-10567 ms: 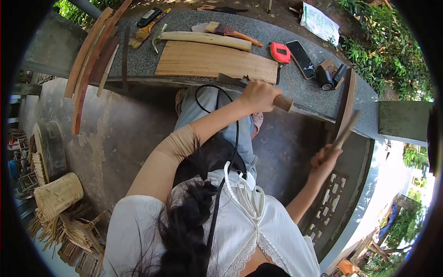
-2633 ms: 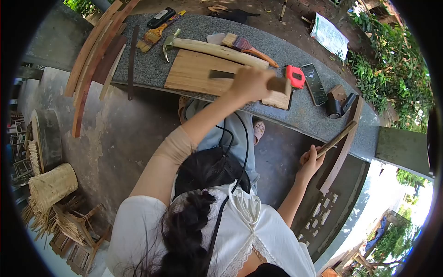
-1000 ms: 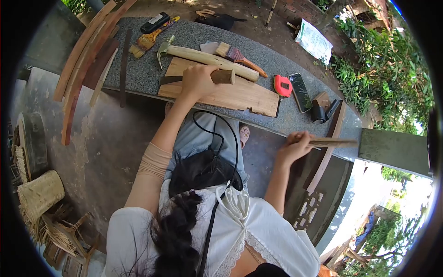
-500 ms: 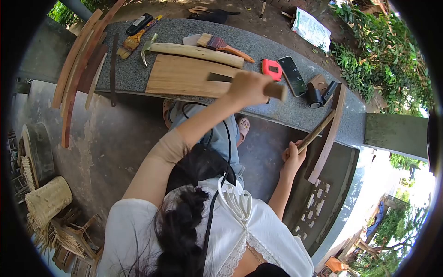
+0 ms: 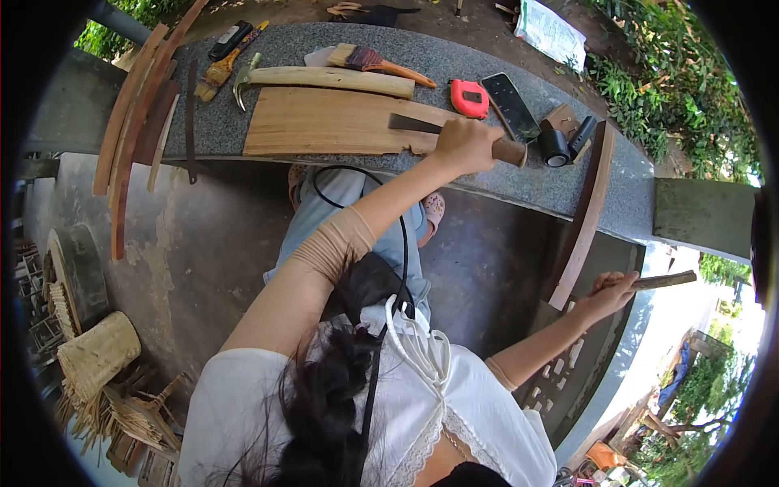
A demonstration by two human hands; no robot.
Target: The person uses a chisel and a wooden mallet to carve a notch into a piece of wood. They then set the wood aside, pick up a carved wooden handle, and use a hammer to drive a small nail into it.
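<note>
My left hand [image 5: 468, 148] is wrapped round the wooden handle of a chisel [image 5: 414, 123]. Its flat, dark blade points left over the right part of a wooden board [image 5: 316, 123], which lies along the near edge of a stone bench. A small ragged notch shows in the board's near edge, just below the blade. Out to the right and off the bench, my right hand [image 5: 614, 293] grips one end of a short wooden stick [image 5: 665, 281], held almost level. Behind the board lies a claw hammer [image 5: 324, 78] with a pale wooden handle.
On the stone bench [image 5: 454, 61] lie paintbrushes [image 5: 381, 65], a red tape measure [image 5: 469, 98], a phone [image 5: 511, 105] and a black cylinder [image 5: 555, 148]. Wood strips [image 5: 134, 122] overhang the left end; another strip [image 5: 586, 211] overhangs the right. A black cable [image 5: 320, 191] hangs across my lap.
My right hand has swung outward to the right with the stick, away from the bench. My left hand has shifted slightly right with the chisel. The view has moved a little.
</note>
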